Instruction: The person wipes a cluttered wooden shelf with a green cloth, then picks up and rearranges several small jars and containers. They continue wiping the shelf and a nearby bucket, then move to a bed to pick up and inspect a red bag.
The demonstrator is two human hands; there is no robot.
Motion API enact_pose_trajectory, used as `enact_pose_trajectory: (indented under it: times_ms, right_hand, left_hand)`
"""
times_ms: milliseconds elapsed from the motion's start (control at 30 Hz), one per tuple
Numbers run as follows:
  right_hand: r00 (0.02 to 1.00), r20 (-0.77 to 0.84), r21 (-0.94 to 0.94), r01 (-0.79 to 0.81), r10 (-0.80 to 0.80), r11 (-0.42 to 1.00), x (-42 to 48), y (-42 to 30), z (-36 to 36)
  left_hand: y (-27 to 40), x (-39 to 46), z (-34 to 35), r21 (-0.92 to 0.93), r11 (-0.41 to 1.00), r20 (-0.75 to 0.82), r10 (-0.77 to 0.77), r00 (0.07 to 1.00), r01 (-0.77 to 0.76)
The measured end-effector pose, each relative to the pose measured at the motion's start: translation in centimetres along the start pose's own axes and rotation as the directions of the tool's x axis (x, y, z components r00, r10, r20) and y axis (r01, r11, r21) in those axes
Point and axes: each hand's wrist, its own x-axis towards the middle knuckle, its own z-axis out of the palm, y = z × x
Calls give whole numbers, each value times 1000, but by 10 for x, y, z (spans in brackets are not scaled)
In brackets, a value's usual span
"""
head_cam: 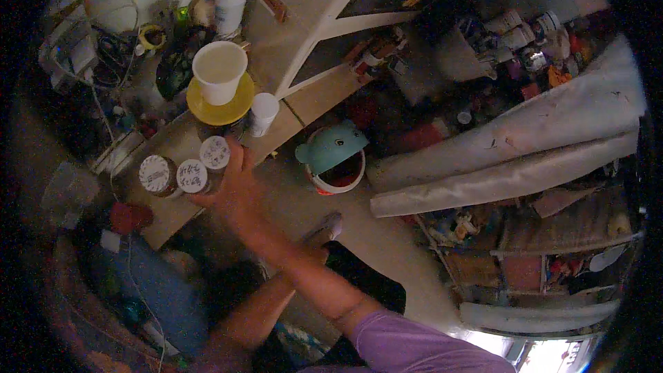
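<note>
My right hand (pixel 230 181), blurred, reaches in from the right with its fingers and thumb around two small jars. One of these jars (pixel 215 152) has a patterned white lid; the other jar (pixel 192 176) has handwriting on its white lid. A third jar (pixel 157 174) with a ridged white lid stands just beyond them. All three are upright on a wooden bench (pixel 166 225). Behind my fingers is a white tub (pixel 265 114). A large white cup (pixel 219 70) rests on a yellow disc (pixel 199 103). My left hand is out of view.
A teal animal-shaped bin lid (pixel 336 145) tops a bin on the floor beside the bench. Cables (pixel 116 46) tangle at the far left, near a white bottle (pixel 230 8). To the right lies a long pale roll (pixel 497 176), with cluttered shelves (pixel 523 269) below it.
</note>
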Motion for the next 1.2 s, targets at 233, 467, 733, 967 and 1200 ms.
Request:
enact_pose_trajectory:
  times_ms: [233,467,733,967,1200]
  right_hand:
    - [951,-65,226,310,-303,923,1,39,19]
    - [841,-512,-23,192,-176,981,97,125,-140]
    - [812,-477,-608,-29,-336,793,251,222,-266]
    - [867,-447,-659,-151,-222,737,276,220,-257]
    - [859,-450,-746,-211,-244,632,291,239,-262]
  left_hand:
    - [11,3,4,150,988,77,23,997,-34]
    - [5,-4,9,392,920,250,-86,964,-20]
    - [15,3,-3,407,912,323,-99,941,-44]
    - [5,3,5,411,911,264,-79,961,-38]
    - [3,6,6,380,925,304,-97,948,-27]
